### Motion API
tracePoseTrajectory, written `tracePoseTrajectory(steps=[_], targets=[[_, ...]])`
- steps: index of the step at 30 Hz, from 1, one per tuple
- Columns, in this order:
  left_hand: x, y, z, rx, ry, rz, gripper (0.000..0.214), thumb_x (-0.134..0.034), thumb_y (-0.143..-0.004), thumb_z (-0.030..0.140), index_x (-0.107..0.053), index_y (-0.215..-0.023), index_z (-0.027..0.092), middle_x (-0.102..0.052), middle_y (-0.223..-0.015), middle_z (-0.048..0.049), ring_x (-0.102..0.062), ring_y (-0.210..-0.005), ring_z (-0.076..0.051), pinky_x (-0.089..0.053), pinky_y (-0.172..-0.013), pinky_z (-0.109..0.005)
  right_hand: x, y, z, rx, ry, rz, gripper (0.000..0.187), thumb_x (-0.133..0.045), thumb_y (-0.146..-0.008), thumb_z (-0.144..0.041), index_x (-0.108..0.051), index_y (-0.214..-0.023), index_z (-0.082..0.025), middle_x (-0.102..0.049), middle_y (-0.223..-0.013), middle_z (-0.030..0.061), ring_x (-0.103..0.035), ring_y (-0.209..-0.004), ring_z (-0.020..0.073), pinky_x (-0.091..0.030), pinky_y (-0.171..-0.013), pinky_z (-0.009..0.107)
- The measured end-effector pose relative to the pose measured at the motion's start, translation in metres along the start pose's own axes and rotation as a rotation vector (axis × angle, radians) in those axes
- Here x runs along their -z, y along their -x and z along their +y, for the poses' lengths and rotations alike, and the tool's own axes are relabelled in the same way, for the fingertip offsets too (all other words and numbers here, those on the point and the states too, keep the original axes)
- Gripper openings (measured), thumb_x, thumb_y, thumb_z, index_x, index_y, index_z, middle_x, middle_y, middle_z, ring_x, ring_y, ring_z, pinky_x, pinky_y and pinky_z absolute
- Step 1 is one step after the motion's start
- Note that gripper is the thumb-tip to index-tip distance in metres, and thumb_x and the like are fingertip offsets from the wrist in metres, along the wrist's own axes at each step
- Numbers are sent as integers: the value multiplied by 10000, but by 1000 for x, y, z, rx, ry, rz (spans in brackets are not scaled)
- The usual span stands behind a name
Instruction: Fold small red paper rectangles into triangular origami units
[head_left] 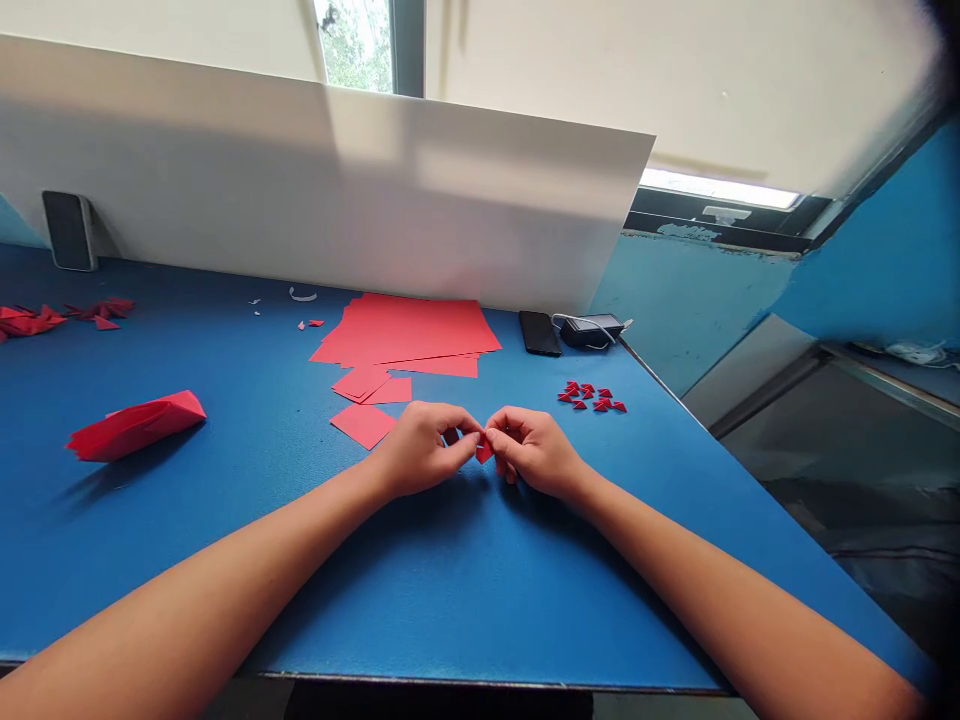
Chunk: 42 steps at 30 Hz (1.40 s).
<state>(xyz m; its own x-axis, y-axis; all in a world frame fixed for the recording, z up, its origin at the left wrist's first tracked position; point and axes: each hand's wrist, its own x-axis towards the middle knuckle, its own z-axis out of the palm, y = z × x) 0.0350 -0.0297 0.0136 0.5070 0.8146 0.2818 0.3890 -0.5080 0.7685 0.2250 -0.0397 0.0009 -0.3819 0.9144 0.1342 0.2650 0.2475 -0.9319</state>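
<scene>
Between my two hands, just above the blue table (pixel 480 580), is a small folded piece of red paper (pixel 484 449). My left hand (pixel 429 447) pinches its left side between thumb and forefinger. From the other side, my right hand (pixel 534 450) pinches it the same way. Fingertips hide part of the folds. Beside my left hand lie loose red paper squares (pixel 364 425), and behind them a stack of larger red sheets (pixel 412 328). Several small folded red triangles (pixel 589 395) are grouped on the table to the right, beyond my right hand.
A large folded red paper piece (pixel 139 427) lies at left, with more red triangles (pixel 34 320) behind it. One phone (pixel 69 230) leans against the white board (pixel 450 210). Another phone (pixel 539 333) and a black device with a cable (pixel 591 331) sit near the right edge.
</scene>
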Motion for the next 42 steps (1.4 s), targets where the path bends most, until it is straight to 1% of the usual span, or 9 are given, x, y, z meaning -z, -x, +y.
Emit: tracePoseTrajectory(steps=[4,6,9,12,16,19,26,33,42], targets=[[2,-3,-3,250,398,-131,221,-587,-810,319,-678,-770,122,-659,-592,-30,-599,-451,-120,-482,-445,-213,0,2,-2,91,120,-2,150,-503,-880,-291,-585,-810,-185,-660,-712,10,-558,-482,98,-433,-448,205],[3,-4,-6,299,514,-173,221,-608,-801,317,-678,-750,114,-673,-608,-40,-601,-448,-117,-484,-434,-208,1,3,-3,121,172,-7,150,-502,-882,-276,-596,-807,-186,-658,-708,12,-567,-506,106,-439,-467,211],[3,-5,-11,307,589,-217,222,-633,-794,319,-685,-753,106,-707,-693,-71,-612,-465,-115,-487,-430,-202,2,4,-4,138,227,-21,148,-513,-881,-264,-606,-795,-187,-656,-702,16,-564,-519,112,-440,-481,219],[5,-5,-12,288,592,-245,239,-651,-796,337,-688,-765,102,-719,-723,-85,-619,-474,-111,-489,-442,-195,2,4,-5,143,250,-28,157,-517,-883,-269,-612,-789,-188,-658,-706,15,-562,-524,113,-440,-491,222],[7,-4,-10,287,549,-270,256,-655,-806,358,-684,-765,107,-678,-597,-39,-613,-446,-103,-481,-445,-179,2,4,-4,146,255,-23,159,-523,-880,-268,-625,-789,-187,-658,-687,10,-558,-515,110,-428,-483,216],[7,-3,-8,287,493,-272,286,-663,-795,392,-670,-766,108,-676,-604,-37,-614,-450,-112,-499,-445,-196,3,4,-2,144,244,-43,167,-529,-878,-272,-629,-781,-178,-642,-656,0,-528,-464,91,-402,-448,204],[7,-4,-8,283,439,-279,288,-647,-802,388,-626,-740,108,-643,-533,-18,-613,-419,-126,-481,-413,-200,5,2,-1,31,92,-111,190,-542,-870,-319,-623,-817,-156,-586,-566,-24,-524,-425,90,-413,-399,188],[8,-4,-11,276,444,-332,287,-635,-824,386,-652,-784,102,-652,-540,-22,-624,-443,-121,-477,-448,-190,4,2,-4,-5,61,-121,129,-572,-833,-273,-599,-789,-155,-613,-612,-16,-541,-453,90,-444,-388,179],[7,-5,-8,301,431,-318,292,-668,-778,395,-622,-750,108,-628,-540,-13,-621,-453,-136,-500,-444,-221,3,3,-3,14,85,-127,146,-577,-840,-283,-607,-788,-150,-612,-608,-13,-538,-455,86,-435,-394,175]])
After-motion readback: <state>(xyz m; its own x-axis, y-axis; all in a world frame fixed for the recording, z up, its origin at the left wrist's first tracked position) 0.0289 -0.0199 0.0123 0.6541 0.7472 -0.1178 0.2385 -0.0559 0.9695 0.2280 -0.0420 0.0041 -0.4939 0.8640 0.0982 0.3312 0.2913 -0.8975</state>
